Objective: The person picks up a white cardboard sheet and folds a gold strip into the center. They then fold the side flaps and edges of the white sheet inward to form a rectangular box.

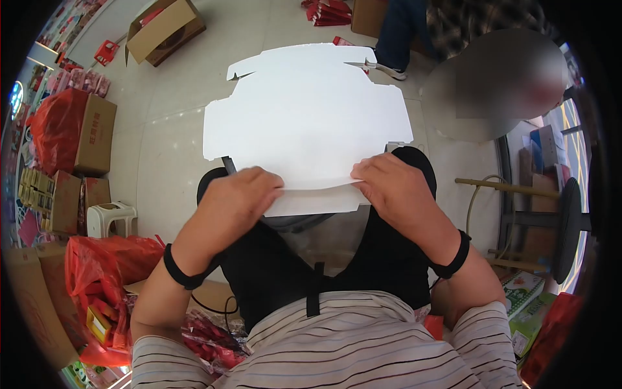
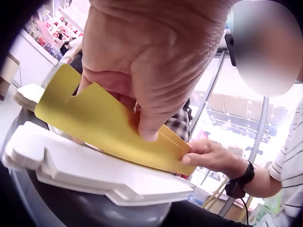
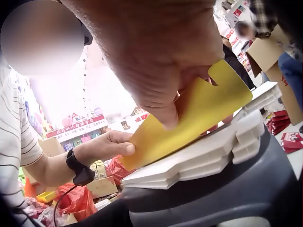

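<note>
A flat die-cut cardboard box blank [image 1: 304,129], white on top, lies across the knees of the seated person. Its underside shows yellow [image 2: 104,125] in the left wrist view. My left hand [image 1: 243,198] pinches the near edge at its left part, thumb on the yellow face. At the right part of that edge, my right hand [image 1: 395,188] pinches likewise, its thumb pressed to the yellow side [image 3: 194,118]. Between the hands the near edge is lifted and slightly bowed. Below it sits a stack of white blanks [image 3: 208,151] on a grey rounded support [image 3: 208,198].
Beyond the blank, an open carton [image 1: 165,32] stands on the tiled floor. Cartons [image 1: 97,133], a white stool [image 1: 111,217] and red bags [image 1: 116,259] are at the left. Another person in a plaid shirt [image 1: 486,23] is at the far right, near wooden bars [image 1: 505,188].
</note>
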`<state>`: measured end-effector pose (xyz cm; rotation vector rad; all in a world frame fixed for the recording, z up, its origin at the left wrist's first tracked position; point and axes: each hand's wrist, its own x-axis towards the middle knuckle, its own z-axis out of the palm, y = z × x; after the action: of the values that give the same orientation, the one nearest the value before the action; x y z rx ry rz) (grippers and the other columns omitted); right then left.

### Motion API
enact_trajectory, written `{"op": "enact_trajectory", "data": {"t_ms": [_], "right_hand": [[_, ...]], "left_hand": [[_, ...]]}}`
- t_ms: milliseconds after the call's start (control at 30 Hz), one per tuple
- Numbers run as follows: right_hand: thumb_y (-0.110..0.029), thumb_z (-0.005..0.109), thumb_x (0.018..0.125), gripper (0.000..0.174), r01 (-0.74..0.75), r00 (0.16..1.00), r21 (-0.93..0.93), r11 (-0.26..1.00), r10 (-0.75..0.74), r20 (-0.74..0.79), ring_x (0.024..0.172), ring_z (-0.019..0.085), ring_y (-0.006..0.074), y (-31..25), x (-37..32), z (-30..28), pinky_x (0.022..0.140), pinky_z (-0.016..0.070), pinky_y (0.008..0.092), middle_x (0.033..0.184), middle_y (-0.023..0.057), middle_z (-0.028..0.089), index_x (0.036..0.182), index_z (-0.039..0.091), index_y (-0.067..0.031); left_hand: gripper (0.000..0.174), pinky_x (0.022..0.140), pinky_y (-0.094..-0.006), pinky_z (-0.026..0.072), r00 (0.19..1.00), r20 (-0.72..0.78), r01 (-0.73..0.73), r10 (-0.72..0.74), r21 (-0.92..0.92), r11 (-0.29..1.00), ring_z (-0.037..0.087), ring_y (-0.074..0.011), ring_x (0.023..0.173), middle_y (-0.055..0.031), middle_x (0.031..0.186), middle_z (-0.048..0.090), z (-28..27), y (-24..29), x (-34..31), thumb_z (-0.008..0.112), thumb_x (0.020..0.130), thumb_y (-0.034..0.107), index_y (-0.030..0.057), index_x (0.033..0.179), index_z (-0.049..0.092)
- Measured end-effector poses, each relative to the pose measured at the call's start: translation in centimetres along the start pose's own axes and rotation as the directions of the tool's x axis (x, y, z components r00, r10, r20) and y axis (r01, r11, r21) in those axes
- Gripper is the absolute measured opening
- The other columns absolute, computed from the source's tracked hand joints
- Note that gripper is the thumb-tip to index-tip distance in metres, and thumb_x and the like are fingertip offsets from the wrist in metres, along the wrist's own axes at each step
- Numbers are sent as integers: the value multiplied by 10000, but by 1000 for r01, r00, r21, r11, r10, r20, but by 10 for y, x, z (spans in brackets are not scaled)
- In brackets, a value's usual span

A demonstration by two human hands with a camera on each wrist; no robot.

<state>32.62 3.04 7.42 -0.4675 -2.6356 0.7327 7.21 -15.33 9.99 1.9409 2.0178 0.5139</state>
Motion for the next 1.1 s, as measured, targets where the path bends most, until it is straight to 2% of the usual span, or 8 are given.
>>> {"op": "enact_trajectory", "data": {"t_ms": [33, 200, 300, 333, 367, 700, 900, 1100], "right_hand": [[-106, 785, 927, 152, -4, 999, -30, 1000, 5, 37, 971, 703, 325, 1, 6, -4, 879, 561, 450, 1012, 108, 723, 1064, 736, -60], [-217, 712, 1010, 169, 4, 987, -24, 1000, -1, 158, 931, 662, 333, 13, 34, -9, 828, 526, 463, 919, 125, 678, 1036, 733, -51], [-283, 677, 1036, 256, -94, 961, 72, 993, 71, 268, 936, 651, 338, 32, 45, -9, 840, 519, 453, 932, 154, 658, 1054, 736, -35], [-297, 669, 1040, 276, -143, 945, 91, 986, 108, 309, 930, 647, 340, 33, 49, -11, 837, 517, 448, 937, 163, 650, 1060, 737, -30], [-310, 661, 1044, 296, -192, 926, 107, 976, 144, 349, 924, 643, 342, 35, 53, -12, 835, 515, 443, 942, 173, 642, 1065, 737, -25], [-300, 635, 1041, 310, -202, 897, 86, 976, 149, 415, 903, 635, 357, 43, 68, -9, 834, 500, 458, 933, 180, 642, 1016, 736, -8], [-299, 623, 1027, 317, -208, 905, 85, 974, 159, 396, 875, 628, 356, 41, 69, -6, 808, 485, 465, 914, 185, 634, 958, 717, -4], [-279, 614, 1031, 305, -112, 949, 74, 991, 84, 305, 857, 628, 361, 43, 63, 0, 797, 485, 473, 879, 187, 629, 936, 713, -6]], "left_hand": [[130, 754, -426, 562, 999, -29, 21, -23, -71, 997, 695, -352, 884, -137, 959, 703, -3, -8, 3, 739, 1009, 166, 58, 1075, 712], [203, 777, -434, 527, 992, -78, -103, 104, 9, 995, 615, -347, 824, -137, 907, 636, -5, -39, 31, 704, 1048, 228, 36, 999, 660], [276, 775, -419, 512, 998, 5, 56, -55, -37, 998, 576, -328, 806, -135, 891, 602, -6, -42, 42, 685, 1066, 274, 22, 972, 623], [328, 774, -412, 496, 988, 66, 149, -141, -143, 978, 563, -318, 809, -135, 882, 582, -4, -44, 45, 675, 1074, 306, 8, 963, 595], [337, 772, -414, 494, 988, 65, 148, -141, -123, 981, 561, -319, 809, -137, 881, 576, -2, -47, 46, 674, 1075, 310, 4, 962, 589], [368, 768, -424, 490, 992, 68, 111, -108, -39, 993, 569, -329, 818, -149, 885, 566, 4, -57, 54, 664, 1074, 333, -5, 955, 582], [348, 782, -414, 498, 983, 106, 158, -151, -59, 986, 593, -316, 836, -139, 901, 591, 1, -55, 59, 660, 1075, 332, 5, 968, 607], [332, 805, -412, 514, 972, 100, 213, -212, 3, 977, 618, -314, 864, -127, 950, 617, 6, -50, 59, 665, 1071, 358, 28, 1031, 656]]}}
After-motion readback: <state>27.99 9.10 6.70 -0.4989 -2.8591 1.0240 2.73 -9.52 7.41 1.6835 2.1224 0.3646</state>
